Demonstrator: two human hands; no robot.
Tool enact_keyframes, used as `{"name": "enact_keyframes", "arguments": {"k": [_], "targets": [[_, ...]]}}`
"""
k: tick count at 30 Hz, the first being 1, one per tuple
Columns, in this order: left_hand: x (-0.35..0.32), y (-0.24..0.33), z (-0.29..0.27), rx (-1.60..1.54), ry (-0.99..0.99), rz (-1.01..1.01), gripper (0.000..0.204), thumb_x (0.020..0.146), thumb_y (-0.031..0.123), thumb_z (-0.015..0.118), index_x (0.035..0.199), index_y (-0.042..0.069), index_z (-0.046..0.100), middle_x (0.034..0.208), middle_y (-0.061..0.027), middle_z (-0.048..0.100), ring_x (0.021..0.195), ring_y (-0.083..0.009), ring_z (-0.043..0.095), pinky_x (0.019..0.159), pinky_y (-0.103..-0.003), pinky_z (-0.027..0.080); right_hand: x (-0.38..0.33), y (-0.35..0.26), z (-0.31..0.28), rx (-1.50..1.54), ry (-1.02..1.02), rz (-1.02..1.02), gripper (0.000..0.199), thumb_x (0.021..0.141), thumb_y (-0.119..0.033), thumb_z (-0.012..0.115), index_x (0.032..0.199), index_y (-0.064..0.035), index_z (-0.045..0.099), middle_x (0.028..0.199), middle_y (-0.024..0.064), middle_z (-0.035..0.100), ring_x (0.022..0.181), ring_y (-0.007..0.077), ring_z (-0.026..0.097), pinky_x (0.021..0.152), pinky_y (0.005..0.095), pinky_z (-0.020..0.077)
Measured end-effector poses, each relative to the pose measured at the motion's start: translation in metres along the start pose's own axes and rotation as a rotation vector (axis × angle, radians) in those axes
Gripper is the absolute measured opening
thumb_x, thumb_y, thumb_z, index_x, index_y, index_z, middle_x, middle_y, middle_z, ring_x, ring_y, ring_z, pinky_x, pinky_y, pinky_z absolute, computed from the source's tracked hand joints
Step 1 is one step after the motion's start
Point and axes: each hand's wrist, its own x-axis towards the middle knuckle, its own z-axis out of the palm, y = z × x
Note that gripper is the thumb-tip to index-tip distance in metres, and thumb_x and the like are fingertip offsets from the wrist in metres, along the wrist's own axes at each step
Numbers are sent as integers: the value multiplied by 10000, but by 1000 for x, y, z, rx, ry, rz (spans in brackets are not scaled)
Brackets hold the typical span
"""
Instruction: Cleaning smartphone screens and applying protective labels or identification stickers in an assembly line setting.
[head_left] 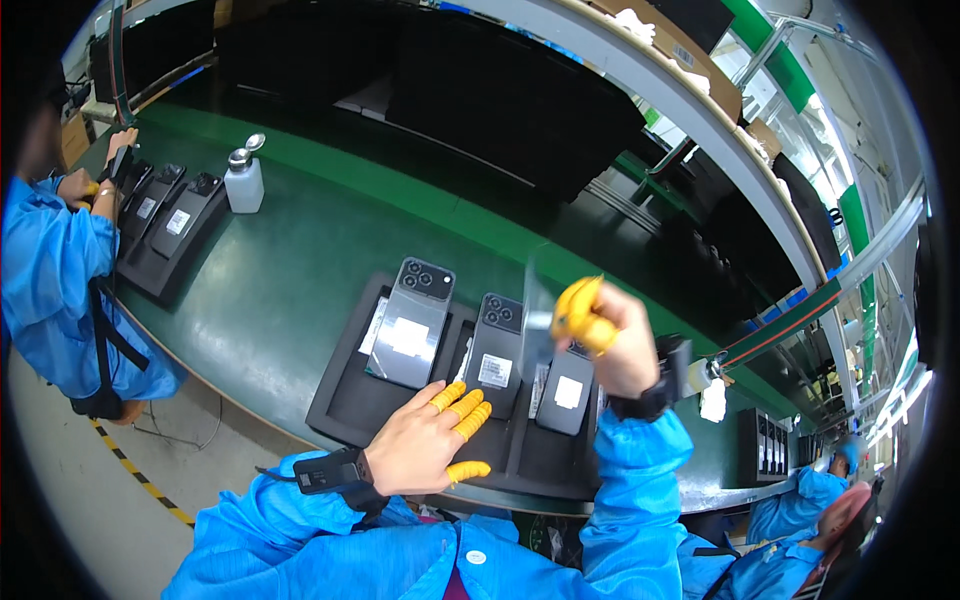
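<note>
A black foam tray point(335, 400) lies in front of me with three smartphones in it, camera ends facing away. The left phone point(408, 335) sits tilted on its slot's edge; a white label is on its back. My left hand point(425, 440), in yellow finger cots, has its fingers stretched out, the tips at the lower end of the middle phone point(493, 345). Raised over the right phone point(563, 395), my right hand point(605, 335) pinches a clear film point(538, 300), which is smeared by motion. Part of the right phone's camera end is hidden behind this hand.
On the green bench point(300, 260) at the left stands a white pump bottle point(244, 185), beside a co-worker's phone tray point(165, 245). Another bottle point(703, 373) is right of my right wrist. A shelf frame point(690, 110) overhangs the bench. Another tray point(765, 445) lies far right near people.
</note>
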Motion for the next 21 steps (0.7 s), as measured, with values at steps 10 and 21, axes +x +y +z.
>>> {"name": "enact_keyframes", "arguments": {"k": [10,21], "targets": [[-28,7,-32,-579,81,173,494,833,339,679,1209,32,585,1167,-174,608,1128,-313,556,1049,-447,344,49,70,141,-1096,-299,-106,277,702,-260,705,798,-14,621,879,217,603,798,388,602,715,451,493],[-57,-33,-46,-270,348,-63,355,771,247,727,1058,46,672,1080,-110,666,1020,-307,618,937,-407,457,67,91,116,-722,-363,31,150,773,-135,592,841,-2,607,718,100,596,648,201,560,613,338,472]]}}
